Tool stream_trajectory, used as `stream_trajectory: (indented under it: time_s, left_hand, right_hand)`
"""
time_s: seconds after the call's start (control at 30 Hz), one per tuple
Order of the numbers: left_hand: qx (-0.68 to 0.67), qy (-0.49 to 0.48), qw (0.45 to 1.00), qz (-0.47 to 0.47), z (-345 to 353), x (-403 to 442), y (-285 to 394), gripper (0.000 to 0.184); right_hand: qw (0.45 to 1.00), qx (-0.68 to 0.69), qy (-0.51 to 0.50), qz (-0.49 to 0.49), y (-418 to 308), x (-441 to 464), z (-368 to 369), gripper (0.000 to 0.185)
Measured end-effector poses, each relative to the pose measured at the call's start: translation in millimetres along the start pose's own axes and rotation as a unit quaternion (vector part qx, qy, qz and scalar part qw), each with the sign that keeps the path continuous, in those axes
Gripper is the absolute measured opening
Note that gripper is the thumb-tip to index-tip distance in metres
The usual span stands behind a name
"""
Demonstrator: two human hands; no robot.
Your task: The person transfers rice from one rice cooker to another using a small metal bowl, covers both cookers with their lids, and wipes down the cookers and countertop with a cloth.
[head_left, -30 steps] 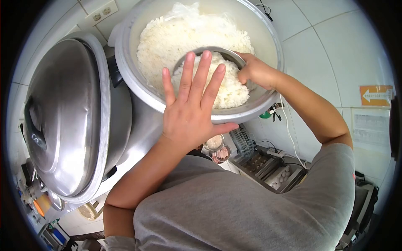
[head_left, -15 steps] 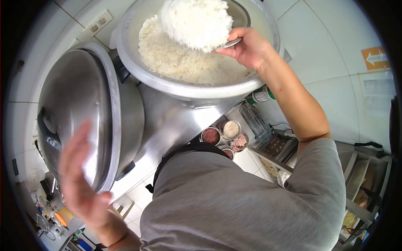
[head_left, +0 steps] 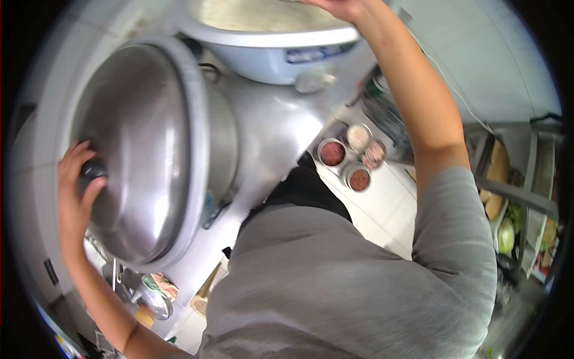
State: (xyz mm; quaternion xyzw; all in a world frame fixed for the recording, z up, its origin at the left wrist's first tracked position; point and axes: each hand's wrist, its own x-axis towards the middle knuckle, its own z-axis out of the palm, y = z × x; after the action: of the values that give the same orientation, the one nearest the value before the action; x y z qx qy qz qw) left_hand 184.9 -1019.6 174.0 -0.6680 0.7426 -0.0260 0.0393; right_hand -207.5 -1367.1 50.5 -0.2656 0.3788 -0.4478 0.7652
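On the left, my left hand [head_left: 76, 176] is wrapped round the black handle [head_left: 92, 170] of a domed metal lid [head_left: 143, 149]. That lid sits on a large steel pot [head_left: 221, 143]. My right hand [head_left: 341, 7] is at the top edge of the view, over the rim of a big pale basin [head_left: 263, 57] with rice [head_left: 263, 15] in it. Only part of that hand shows, and the bowl and what its fingers grip are cut off by the frame.
Several round tins of food [head_left: 332, 153] stand low beyond the steel counter [head_left: 263, 119]. A metal rack [head_left: 520, 197] with vegetables is at the right. Utensils and a cloth [head_left: 160, 286] lie at the lower left.
My left hand has moved from over the basin leftward onto the lid handle and closed round it. My right hand lifted the bowl of rice out of the heap and is now higher in view.
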Motion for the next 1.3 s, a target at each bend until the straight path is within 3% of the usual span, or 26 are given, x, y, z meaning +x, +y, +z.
stream_trajectory:
  time_s: [0.03, 0.1, 0.23, 0.37, 0.43, 0.57, 0.6, 0.63, 0.7, 0.77, 0.9, 1.03, 1.1, 1.2, 1.3]
  left_hand:
    - [0.007, -0.006, 1.0, -0.007, 1.5, -1.0, -4.4, 0.048]
    - [-0.099, 0.003, 0.995, -0.005, -0.5, 5.3, -11.2, 0.054]
    - [-0.204, -0.007, 0.978, -0.038, -20.2, 13.4, -5.2, 0.034]
    - [-0.333, 0.089, 0.935, -0.088, -28.1, 2.0, -51.7, 0.026]
    - [-0.375, 0.186, 0.899, -0.126, -34.4, -4.8, -67.7, 0.028]
    - [-0.351, 0.25, 0.894, -0.121, -53.0, -38.1, -89.6, 0.027]
    - [-0.348, 0.261, 0.893, -0.118, -59.1, -44.8, -90.2, 0.027]
    - [-0.345, 0.272, 0.891, -0.114, -64.4, -50.6, -90.3, 0.027]
    - [-0.304, 0.275, 0.906, -0.104, -72.5, -58.0, -90.9, 0.026]
    - [-0.282, 0.261, 0.919, -0.094, -79.2, -62.2, -87.2, 0.025]
    - [-0.273, 0.24, 0.926, -0.096, -80.1, -69.1, -79.7, 0.027]
    - [-0.267, 0.225, 0.932, -0.092, -79.7, -75.2, -76.3, 0.031]
    - [-0.254, 0.222, 0.938, -0.079, -79.3, -74.3, -77.5, 0.03]
    - [-0.194, 0.198, 0.958, -0.081, -75.9, -62.3, -72.0, 0.027]
    - [-0.172, 0.158, 0.97, -0.073, -62.2, -30.0, -48.4, 0.021]
  right_hand:
    - [0.999, 0.009, 0.045, -0.027, 1.3, -15.4, 7.2, 0.017]
    - [0.998, -0.036, 0.018, -0.041, -1.7, -20.7, 10.7, 0.034]
    - [0.997, -0.046, -0.015, -0.053, -14.4, -65.1, 51.8, 0.033]
    - [0.992, -0.083, -0.068, -0.064, -12.6, -57.7, 79.0, 0.043]
    - [0.99, -0.065, -0.12, -0.043, 1.8, -41.7, 102.6, 0.014]
    - [0.959, -0.198, -0.158, -0.13, 37.7, -62.0, 172.0, 0.013]
    - [0.954, -0.246, -0.135, -0.107, 52.1, -47.3, 186.7, 0.013]
    - [0.949, -0.274, -0.088, -0.13, 66.4, -58.7, 213.8, 0.04]
    - [0.801, -0.516, -0.142, -0.269, 88.8, -86.4, 235.6, 0.054]
    - [0.663, -0.526, -0.114, -0.521, 140.7, -62.5, 257.9, 0.059]
    - [0.595, -0.624, -0.242, -0.446, 137.5, -101.9, 289.6, 0.053]
    - [0.605, -0.549, -0.142, -0.559, 132.5, -32.9, 305.7, 0.042]
    - [0.692, -0.547, -0.073, -0.466, 108.4, -18.9, 286.1, 0.037]
    - [0.881, -0.355, -0.122, -0.288, 79.0, 27.9, 218.3, 0.036]
    - [0.97, -0.147, -0.099, -0.168, 43.2, -29.1, 171.5, 0.031]
